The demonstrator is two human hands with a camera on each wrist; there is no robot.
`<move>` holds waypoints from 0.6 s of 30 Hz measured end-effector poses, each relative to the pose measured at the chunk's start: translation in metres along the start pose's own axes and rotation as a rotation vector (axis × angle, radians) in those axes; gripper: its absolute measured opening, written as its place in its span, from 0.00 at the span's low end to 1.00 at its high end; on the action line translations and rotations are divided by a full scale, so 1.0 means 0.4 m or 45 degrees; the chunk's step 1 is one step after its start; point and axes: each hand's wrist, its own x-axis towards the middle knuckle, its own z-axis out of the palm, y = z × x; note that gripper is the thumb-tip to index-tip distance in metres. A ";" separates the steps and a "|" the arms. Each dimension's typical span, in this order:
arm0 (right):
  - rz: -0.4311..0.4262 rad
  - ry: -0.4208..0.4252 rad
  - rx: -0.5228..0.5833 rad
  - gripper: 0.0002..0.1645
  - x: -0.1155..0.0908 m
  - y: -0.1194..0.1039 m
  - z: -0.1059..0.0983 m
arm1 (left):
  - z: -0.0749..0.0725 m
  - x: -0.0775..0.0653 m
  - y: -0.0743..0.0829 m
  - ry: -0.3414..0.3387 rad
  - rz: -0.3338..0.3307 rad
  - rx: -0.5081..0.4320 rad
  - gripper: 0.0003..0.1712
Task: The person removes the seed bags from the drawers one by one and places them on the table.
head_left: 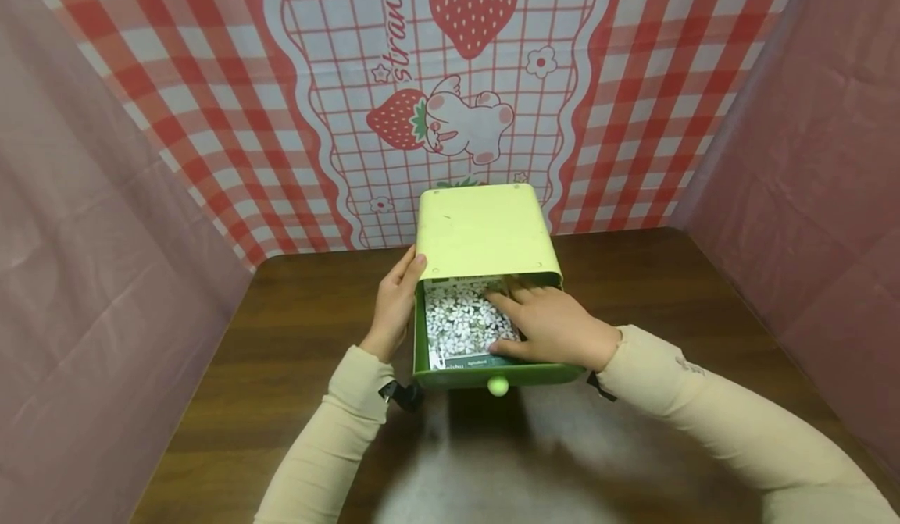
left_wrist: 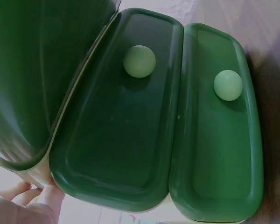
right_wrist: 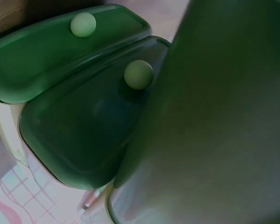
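A small desktop drawer cabinet (head_left: 485, 231) with a pale yellow-green shell stands on the table in the head view. Its green top drawer (head_left: 450, 379) is pulled out, and a flat book (head_left: 460, 321) with a white-flower cover lies inside. My right hand (head_left: 555, 329) reaches over the drawer's right side, fingers spread on the book; its fingertips pass under the cabinet's front edge. Against the cabinet's left side rests my left hand (head_left: 395, 305), fingers extended. The right wrist view does not show the right hand.
Below the open drawer, a middle drawer (left_wrist: 116, 126) and a bottom drawer (left_wrist: 219, 154) are closed, each with a round knob. A strawberry-print cloth (head_left: 337, 118) hangs behind the brown table (head_left: 295, 336). Pink curtains (head_left: 91, 274) flank both sides.
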 end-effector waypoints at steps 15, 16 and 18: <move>-0.011 -0.003 0.137 0.44 0.006 -0.001 -0.001 | 0.002 -0.003 0.002 0.000 0.001 0.007 0.35; -0.004 -0.002 0.139 0.43 0.006 -0.001 -0.002 | 0.002 -0.003 0.002 0.000 0.002 0.006 0.35; 0.010 -0.001 0.145 0.43 0.006 -0.001 -0.004 | 0.003 -0.002 0.001 0.000 0.005 0.003 0.35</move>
